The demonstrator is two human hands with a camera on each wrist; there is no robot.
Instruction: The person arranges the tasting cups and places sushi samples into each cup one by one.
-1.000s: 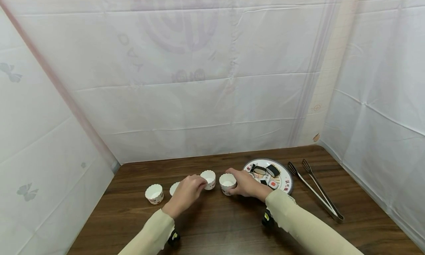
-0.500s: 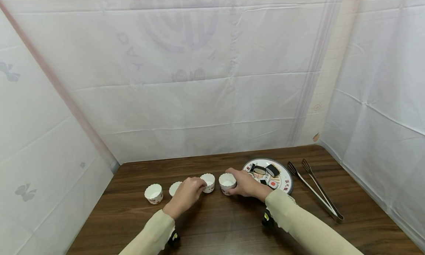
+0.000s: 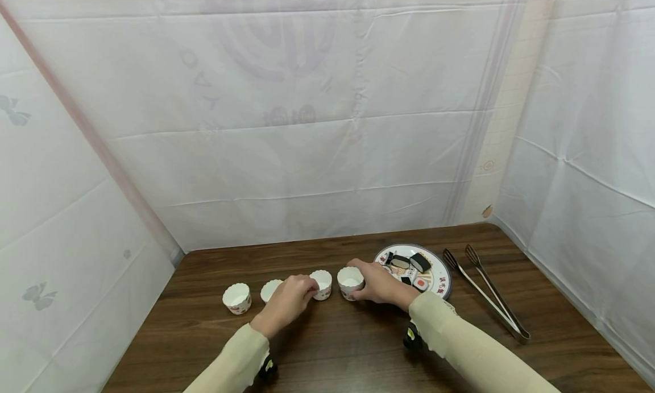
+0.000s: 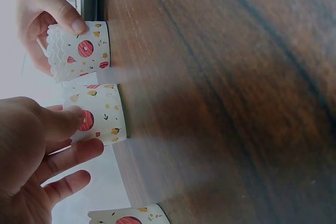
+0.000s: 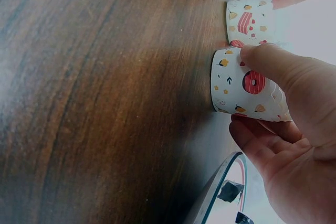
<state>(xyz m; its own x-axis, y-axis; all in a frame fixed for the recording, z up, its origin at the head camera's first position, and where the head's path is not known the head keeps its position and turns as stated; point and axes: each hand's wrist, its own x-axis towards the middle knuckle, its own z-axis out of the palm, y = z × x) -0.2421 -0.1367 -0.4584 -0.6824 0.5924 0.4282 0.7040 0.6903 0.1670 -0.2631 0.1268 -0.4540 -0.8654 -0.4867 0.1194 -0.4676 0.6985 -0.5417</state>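
Note:
Paper baking cups with scalloped rims and a printed doughnut pattern stand in a row on the wooden table. My left hand [image 3: 289, 299] pinches the wall of one cup [image 4: 107, 111] near its rim, with the thumb on its near side. Just right of it, my right hand [image 3: 378, 282] grips another cup [image 5: 231, 85] between thumb and fingers. Several rims show nested at the mouth of that right cup in the left wrist view. Farther left stand a cup [image 3: 237, 298] and one [image 3: 269, 290] partly hidden behind my left hand.
Behind my right hand lies a round plate [image 3: 444, 276] with sushi-like pieces [image 3: 421, 262] on it. Metal tongs [image 3: 488, 296] lie spread at the right. White sheeting [image 3: 307, 171] rises along the table's back edge and both sides.
The cup in my left hand has shifted slightly toward me, coming about level with the right one. My right hand and its cup have stayed in place.

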